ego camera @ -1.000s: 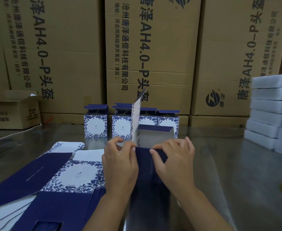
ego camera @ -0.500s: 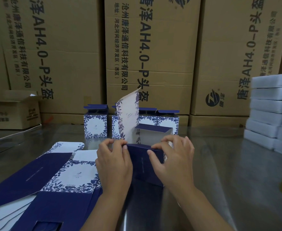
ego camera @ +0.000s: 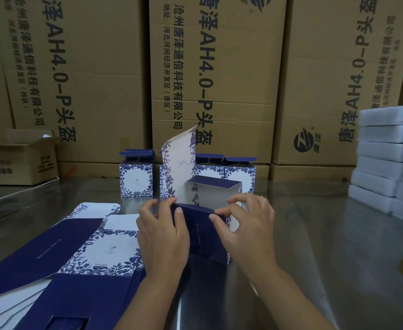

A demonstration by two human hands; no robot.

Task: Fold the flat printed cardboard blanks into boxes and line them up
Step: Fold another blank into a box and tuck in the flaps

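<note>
Both hands are on the box (ego camera: pixel 202 236), which stands on the surface (ego camera: pixel 326 246) straight in front of the person, between the two wrists. The left hand (ego camera: pixel 162 236) grips the near left corner, thumb flat on the navy front panel and fingers curled over the top edge. The right hand (ego camera: pixel 248 232) pinches the same edge at the right corner, thumb on the panel and fingers arched above the rim.

The box is thin card: matt navy on the near face, white with a blue leaf print on the sides, plain and pale inside. It is open at the top, and a tall flap (ego camera: pixel 179 167) rises from its left wall, leaning a little.

The surface is smooth grey metal, shiny enough to mirror what stands on it. Just left of the left hand lie the blanks (ego camera: pixel 52 246), flat and overlapping, navy and leaf-printed. Further back the finished boxes (ego camera: pixel 136 179) stand in a row, navy top flaps raised, before tall brown corrugated cartons (ego camera: pixel 219 67). White slabs (ego camera: pixel 383 158) are stacked at the right.
</note>
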